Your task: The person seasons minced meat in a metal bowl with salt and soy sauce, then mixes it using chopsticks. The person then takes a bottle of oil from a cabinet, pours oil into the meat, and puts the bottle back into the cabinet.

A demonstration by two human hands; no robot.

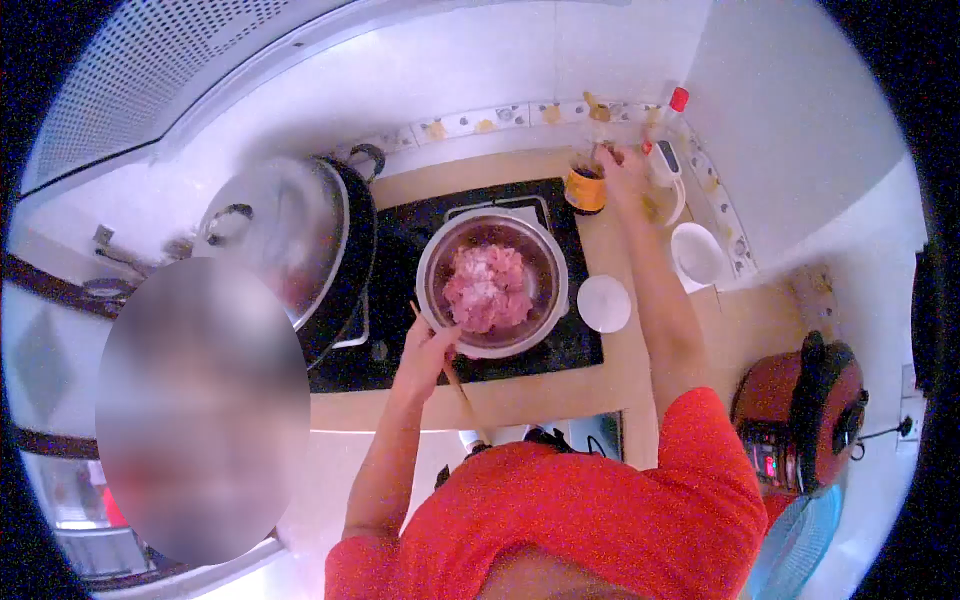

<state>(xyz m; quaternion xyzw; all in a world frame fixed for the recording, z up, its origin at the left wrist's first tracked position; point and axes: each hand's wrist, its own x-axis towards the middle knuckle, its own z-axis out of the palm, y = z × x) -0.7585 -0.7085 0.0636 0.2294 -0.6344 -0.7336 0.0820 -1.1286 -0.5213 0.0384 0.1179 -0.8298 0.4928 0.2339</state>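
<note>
A steel bowl (548, 318) with pink minced meat (487, 288) and white powder on top stands on the black stove (400, 235). At its lower left rim is my left hand (425, 352), closed round thin wooden chopsticks (458, 385), with its fingers against the bowl. My right hand (622, 168) reaches to the back of the counter, beside a dark jar with an orange label (586, 190). What its fingers touch there is blurred and too small to make out.
A large wok with a shiny lid (270, 230) stands left. Right of the bowl are a white round lid or dish (604, 304), a white bowl (698, 254), a white-handled jug (668, 165) and a red-capped bottle (678, 100). A brown cooker (785, 405) sits far right.
</note>
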